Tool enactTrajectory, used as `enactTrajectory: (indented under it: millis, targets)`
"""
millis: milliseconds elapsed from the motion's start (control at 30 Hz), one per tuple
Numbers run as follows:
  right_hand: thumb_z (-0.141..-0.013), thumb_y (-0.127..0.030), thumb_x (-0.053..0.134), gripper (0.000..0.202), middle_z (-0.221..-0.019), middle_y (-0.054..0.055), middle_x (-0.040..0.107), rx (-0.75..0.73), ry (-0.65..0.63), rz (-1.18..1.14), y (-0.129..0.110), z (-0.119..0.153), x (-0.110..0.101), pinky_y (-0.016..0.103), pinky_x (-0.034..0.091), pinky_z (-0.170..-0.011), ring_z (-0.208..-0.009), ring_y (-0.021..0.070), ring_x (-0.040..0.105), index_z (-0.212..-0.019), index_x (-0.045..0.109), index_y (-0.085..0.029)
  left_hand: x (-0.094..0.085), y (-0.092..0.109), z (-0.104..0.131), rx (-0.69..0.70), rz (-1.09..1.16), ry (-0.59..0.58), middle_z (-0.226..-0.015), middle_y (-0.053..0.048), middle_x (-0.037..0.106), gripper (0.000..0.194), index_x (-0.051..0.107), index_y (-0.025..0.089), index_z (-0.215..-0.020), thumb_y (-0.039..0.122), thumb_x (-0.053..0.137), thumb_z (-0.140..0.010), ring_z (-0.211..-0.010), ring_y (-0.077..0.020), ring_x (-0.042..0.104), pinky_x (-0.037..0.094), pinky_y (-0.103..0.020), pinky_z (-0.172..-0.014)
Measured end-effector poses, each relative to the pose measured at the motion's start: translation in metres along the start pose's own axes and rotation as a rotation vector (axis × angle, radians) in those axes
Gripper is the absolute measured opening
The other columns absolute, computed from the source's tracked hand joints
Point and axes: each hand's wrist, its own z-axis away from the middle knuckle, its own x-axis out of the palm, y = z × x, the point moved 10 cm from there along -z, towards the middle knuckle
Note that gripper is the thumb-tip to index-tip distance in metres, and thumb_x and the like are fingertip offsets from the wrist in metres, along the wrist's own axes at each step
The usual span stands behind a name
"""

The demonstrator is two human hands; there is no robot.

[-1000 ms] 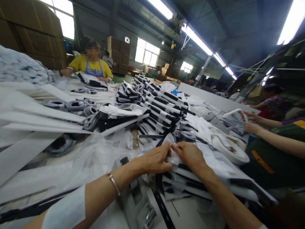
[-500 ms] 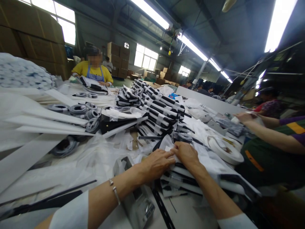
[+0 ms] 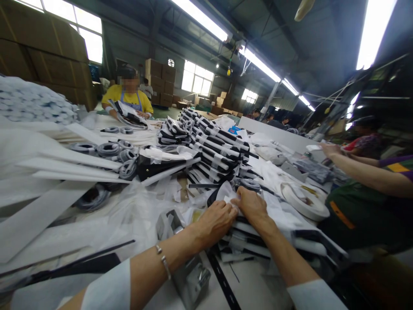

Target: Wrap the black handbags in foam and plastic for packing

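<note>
Both my hands meet over a stack of black pieces wrapped in white sheeting. My left hand is closed, its fingertips pressing a thin white wrapping sheet. Right beside it, my right hand pinches the same sheet at its fold. What lies under the fingers is hidden. Below my left forearm stands a grey metal tape dispenser, partly covered by the arm. A black slotted strip runs down the table next to it.
A tall pile of wrapped black pieces rises ahead. Grey coils and white sheets lie left; a white tape roll sits right. A co-worker in yellow handles a piece across the table; another person's arm reaches in at right.
My left forearm has shifted slightly right, and its fingers are more curled on the sheet. My right hand stays nearly in place. The co-worker in yellow has tilted up a wrapped piece.
</note>
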Motion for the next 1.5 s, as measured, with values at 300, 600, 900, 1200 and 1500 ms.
enactTrajectory:
  millis: [300,600,900,1200,1500]
  targets:
    - [-0.089,-0.032,0.058,0.015,-0.087,0.005,0.069,-0.548,0.480,-0.588,-0.040,0.110,-0.072,0.030,0.047,-0.078,-0.078,0.0191,0.063,-0.089,0.067,-0.021,-0.008,-0.021,-0.013,0.051,0.089,-0.079,-0.103,-0.006,0.065,0.022,0.063,0.020,-0.101,0.038,0.051,-0.095,-0.094,-0.0233,0.058,0.042,-0.036,-0.081]
    - [-0.085,-0.056,0.053,0.042,-0.072,0.003,0.063,-0.208,-0.523,-0.889,-0.053,0.136,0.099,0.029,0.040,-0.065,-0.070,0.0183,0.055,-0.076,0.067,-0.018,-0.015,-0.020,-0.024,0.082,0.088,-0.137,-0.098,-0.009,0.069,0.036,0.070,0.017,-0.088,0.042,0.046,-0.098,-0.092,-0.0234,0.061,0.039,-0.036,-0.079]
    - [-0.072,-0.061,0.063,0.045,-0.058,-0.003,0.045,-0.136,-0.687,-0.932,-0.076,0.132,0.117,0.027,0.025,-0.055,-0.057,0.0111,0.035,-0.060,0.056,-0.018,-0.013,-0.022,-0.025,0.072,0.101,-0.188,-0.102,-0.008,0.070,0.038,0.072,0.019,-0.093,0.045,0.044,-0.099,-0.091,-0.0234,0.064,0.040,-0.034,-0.075]
    - [-0.064,-0.035,0.072,0.023,-0.059,0.000,0.061,-0.026,-0.701,-0.970,-0.096,0.140,0.118,0.025,0.031,-0.053,-0.054,0.0110,0.047,-0.073,0.072,-0.014,-0.015,-0.022,-0.027,0.076,0.116,-0.172,-0.098,-0.008,0.070,0.038,0.072,0.019,-0.091,0.045,0.046,-0.098,-0.087,-0.0224,0.065,0.040,-0.033,-0.073]
    - [-0.066,-0.042,0.070,0.027,-0.059,0.000,0.062,0.052,-0.587,-1.322,-0.090,0.145,0.074,0.024,0.034,-0.055,-0.052,0.0097,0.045,-0.065,0.064,-0.016,-0.017,-0.021,-0.026,0.084,0.129,-0.182,-0.097,-0.008,0.070,0.036,0.072,0.019,-0.091,0.042,0.046,-0.098,-0.087,-0.0229,0.065,0.042,-0.033,-0.073]
